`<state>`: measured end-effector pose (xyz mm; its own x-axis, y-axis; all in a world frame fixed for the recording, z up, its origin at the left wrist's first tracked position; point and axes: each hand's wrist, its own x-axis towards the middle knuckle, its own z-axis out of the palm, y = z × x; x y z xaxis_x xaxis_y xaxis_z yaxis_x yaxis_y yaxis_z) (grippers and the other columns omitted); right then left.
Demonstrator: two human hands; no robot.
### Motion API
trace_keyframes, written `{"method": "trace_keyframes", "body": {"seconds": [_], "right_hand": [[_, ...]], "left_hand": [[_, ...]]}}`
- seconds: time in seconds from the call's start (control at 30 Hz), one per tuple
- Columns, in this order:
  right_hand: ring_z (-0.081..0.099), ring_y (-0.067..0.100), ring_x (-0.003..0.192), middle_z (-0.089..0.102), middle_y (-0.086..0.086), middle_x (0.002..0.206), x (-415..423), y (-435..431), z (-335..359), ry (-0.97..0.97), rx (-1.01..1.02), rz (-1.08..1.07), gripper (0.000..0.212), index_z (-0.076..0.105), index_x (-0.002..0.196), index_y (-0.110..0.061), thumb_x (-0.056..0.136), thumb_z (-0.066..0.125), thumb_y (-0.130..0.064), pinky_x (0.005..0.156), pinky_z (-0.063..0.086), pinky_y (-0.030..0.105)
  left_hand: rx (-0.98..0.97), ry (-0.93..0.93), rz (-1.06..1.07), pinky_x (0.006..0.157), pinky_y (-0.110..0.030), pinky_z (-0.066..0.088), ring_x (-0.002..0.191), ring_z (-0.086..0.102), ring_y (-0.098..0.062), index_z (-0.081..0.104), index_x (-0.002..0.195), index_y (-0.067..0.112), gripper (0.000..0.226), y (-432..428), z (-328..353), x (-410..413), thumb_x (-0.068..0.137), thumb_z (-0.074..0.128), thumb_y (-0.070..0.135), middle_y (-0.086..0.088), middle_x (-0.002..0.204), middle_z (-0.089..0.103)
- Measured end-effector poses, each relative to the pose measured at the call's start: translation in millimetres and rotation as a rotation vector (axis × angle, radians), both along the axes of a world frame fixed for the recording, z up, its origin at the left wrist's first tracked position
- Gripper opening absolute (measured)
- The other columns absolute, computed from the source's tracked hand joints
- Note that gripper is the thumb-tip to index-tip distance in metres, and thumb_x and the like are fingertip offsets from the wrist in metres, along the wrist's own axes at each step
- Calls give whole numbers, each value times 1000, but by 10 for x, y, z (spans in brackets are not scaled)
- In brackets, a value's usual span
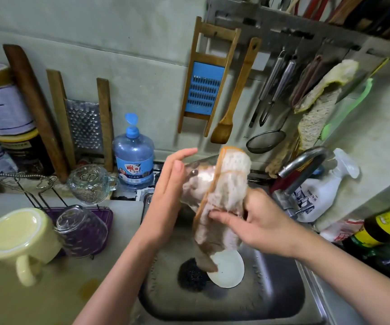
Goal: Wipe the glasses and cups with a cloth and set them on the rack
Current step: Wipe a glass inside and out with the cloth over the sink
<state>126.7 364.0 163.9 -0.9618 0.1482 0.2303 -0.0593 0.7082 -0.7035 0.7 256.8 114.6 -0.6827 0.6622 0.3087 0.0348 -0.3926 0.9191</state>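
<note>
Two hands meet over the sink (pixel 271 299). Left hand (pixel 169 184) flat, fingers straight, palm pressing one end of the glass (pixel 193 174). Right hand (pixel 259 221) grips the cloth (pixel 227 191) wrapped round it, tail hanging down. Glass tilted, held between both hands. Rack (pixel 48 198) well left: cream mug (pixel 23 235) upside down, inverted tumbler (pixel 81 231) beside it.
</note>
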Motion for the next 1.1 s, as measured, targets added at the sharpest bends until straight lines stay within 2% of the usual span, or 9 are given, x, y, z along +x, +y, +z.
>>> {"method": "trace_keyframes", "body": {"seconds": [0.17, 0.3, 0.4, 0.5, 0.6, 0.77, 0.93, 1.0, 1.1], "right_hand": [[66, -5, 94, 72, -22, 95, 1, -50, -37, 39, -448, -52, 31, 60, 102, -23, 82, 70, -2, 83, 49, 13], [65, 8, 98, 74, 1, 101, 7, -53, -179, 75, 179, 8, 28, 70, 101, -6, 85, 66, -29, 95, 48, 18], [64, 21, 96, 73, 13, 100, -4, 57, -295, 116, 593, 227, 23, 67, 102, -1, 91, 54, -16, 91, 50, 25], [56, 17, 111, 70, 13, 109, -15, 144, -275, 13, 536, 245, 21, 70, 99, 1, 89, 55, -9, 99, 45, 20], [62, 19, 87, 70, 9, 91, -9, 175, -248, -17, 566, 184, 10, 68, 90, -2, 81, 67, -6, 79, 52, 29], [65, -1, 96, 72, -14, 96, -59, 129, -75, -93, -235, -46, 25, 66, 102, -22, 85, 68, -4, 87, 50, 18], [67, 4, 98, 74, -13, 96, -49, 103, -78, -164, -489, -16, 29, 63, 105, -18, 85, 66, 2, 84, 52, 19], [66, 1, 99, 73, -13, 98, -35, 80, -97, -202, -395, -4, 25, 64, 105, -20, 86, 68, -4, 87, 50, 17], [66, 11, 101, 72, 0, 105, -16, 79, -234, -120, 196, 71, 19, 68, 107, -9, 90, 64, -15, 93, 48, 20]], "left_hand": [[72, 110, 209, 86, -16, 44, 94, 60, -5, 64, 97, 15, 23, 84, 61, 111, 97, 44, 27, 11, 94, 66], [-84, -6, 139, 78, -26, 47, 82, 59, -9, 67, 77, 20, 26, 76, 87, 26, 88, 45, 28, 8, 78, 66], [-284, -154, 50, 64, -29, 46, 69, 59, -14, 69, 64, 28, 34, 49, 122, -13, 90, 48, 24, 3, 68, 66], [-404, -345, -60, 59, -25, 48, 63, 64, -16, 69, 64, 24, 41, 16, 143, -45, 96, 45, 30, 1, 65, 69], [-216, -348, -102, 53, -25, 51, 66, 66, -12, 62, 93, 22, 35, -20, 43, -10, 98, 42, 50, -5, 88, 68], [-1, 108, 87, 100, -33, 46, 117, 57, -16, 48, 129, 32, 38, 45, -204, 80, 92, 46, 43, 0, 127, 58], [14, 107, 218, 84, -21, 47, 93, 62, -6, 64, 98, 23, 22, 104, -164, 79, 90, 51, 38, 11, 96, 68], [-22, 50, 224, 76, -16, 46, 82, 60, -4, 66, 90, 21, 21, 105, -133, 90, 90, 52, 37, 12, 86, 67], [-96, -184, 206, 65, -21, 46, 72, 57, -7, 65, 80, 17, 21, 95, -42, 106, 96, 51, 17, 7, 74, 64]]}}
